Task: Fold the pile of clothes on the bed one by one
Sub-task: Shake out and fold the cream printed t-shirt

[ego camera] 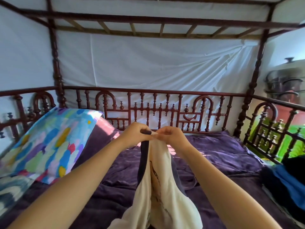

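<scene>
A cream garment [163, 184] with dark navy trim and a dark print hangs in front of me over the purple bed cover [222, 156]. My left hand [135, 136] grips its top edge at the navy trim. My right hand [171, 134] pinches the same top edge right beside it, the two hands almost touching. The cloth drops in long folds from my hands toward the bottom of the view. A heap of blue and black clothes [287, 182] lies at the bed's right edge.
A colourful patterned pillow [49, 146] leans at the left over a pink one. A carved dark red wooden rail [155, 106] rings the bed, with posts and a white canopy above. Pots stand on a shelf at the far right.
</scene>
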A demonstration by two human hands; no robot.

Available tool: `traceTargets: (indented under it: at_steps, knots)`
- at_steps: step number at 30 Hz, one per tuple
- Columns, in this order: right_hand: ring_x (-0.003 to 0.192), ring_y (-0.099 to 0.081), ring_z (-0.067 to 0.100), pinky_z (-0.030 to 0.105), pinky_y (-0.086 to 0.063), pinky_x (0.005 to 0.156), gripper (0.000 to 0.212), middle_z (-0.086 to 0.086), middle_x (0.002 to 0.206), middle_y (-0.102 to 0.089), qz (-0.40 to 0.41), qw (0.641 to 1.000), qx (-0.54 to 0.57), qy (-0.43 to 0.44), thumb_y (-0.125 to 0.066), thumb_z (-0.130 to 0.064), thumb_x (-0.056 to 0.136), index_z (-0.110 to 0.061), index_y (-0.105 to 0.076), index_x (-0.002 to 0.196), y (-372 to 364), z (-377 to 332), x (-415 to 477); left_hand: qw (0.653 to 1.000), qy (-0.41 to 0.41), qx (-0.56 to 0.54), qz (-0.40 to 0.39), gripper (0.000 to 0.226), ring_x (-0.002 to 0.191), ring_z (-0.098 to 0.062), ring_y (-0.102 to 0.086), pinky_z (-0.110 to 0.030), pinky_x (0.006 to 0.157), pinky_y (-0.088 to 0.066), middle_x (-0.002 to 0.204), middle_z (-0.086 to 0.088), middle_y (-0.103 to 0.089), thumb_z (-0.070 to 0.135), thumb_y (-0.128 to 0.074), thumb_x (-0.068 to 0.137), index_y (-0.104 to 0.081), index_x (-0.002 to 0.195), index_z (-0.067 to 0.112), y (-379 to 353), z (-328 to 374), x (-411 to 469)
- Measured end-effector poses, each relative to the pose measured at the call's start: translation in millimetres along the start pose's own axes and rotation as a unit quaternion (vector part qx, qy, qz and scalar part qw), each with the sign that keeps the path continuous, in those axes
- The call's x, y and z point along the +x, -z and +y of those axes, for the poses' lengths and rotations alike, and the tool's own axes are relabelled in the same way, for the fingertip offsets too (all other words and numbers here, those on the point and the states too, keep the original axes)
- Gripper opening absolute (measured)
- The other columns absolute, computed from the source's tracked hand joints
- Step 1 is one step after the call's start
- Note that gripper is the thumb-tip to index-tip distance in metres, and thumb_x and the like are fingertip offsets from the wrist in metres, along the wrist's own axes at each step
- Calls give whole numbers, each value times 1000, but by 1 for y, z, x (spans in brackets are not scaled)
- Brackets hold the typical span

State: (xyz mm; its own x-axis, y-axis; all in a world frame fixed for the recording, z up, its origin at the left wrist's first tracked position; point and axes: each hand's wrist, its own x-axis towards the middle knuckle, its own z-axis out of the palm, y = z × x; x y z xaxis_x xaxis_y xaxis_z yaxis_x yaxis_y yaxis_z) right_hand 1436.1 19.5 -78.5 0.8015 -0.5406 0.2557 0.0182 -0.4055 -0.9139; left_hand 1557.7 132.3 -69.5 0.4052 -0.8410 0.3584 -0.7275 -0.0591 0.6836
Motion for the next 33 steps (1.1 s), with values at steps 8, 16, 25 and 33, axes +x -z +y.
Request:
traceTargets:
  at_steps: [8, 16, 25, 33]
  knots:
    - [76, -59, 7, 39, -51, 85, 19, 8, 84, -63, -114, 986, -96, -80, -69, 1, 79, -14, -61, 87, -22, 84, -35, 990, 28, -123, 64, 17, 73, -7, -57, -18, 66, -43, 74, 4, -61, 11, -64, 85, -64, 72, 23, 9, 12, 4]
    - [111, -44, -7, 10, -42, 89, 63, -21, 123, -41, 62, 993, 84, -46, -65, -38, 83, -37, -29, 135, -114, 81, -67, 982, -20, -81, 170, 13, 74, 2, -51, -12, 64, -42, 76, 12, -55, 12, -60, 88, -60, 79, 21, 23, 24, 8]
    - [83, -57, 18, 36, -44, 89, 14, -9, 77, -56, 62, 967, -172, -178, -62, -23, 80, -23, -48, 80, -100, 109, -51, 952, -20, -103, 288, 26, 69, 2, -51, 0, 55, -37, 72, 13, -56, 11, -62, 84, -56, 69, 31, 61, 15, 11]
    - [79, -59, 18, 34, -50, 77, 27, 8, 87, -66, -63, 970, -157, -175, -79, -17, 72, -3, -68, 91, 3, 117, -34, 917, 53, -197, 344, 28, 66, -10, -53, -25, 66, -42, 65, 7, -56, 11, -66, 80, -61, 62, 32, 99, -24, 2]
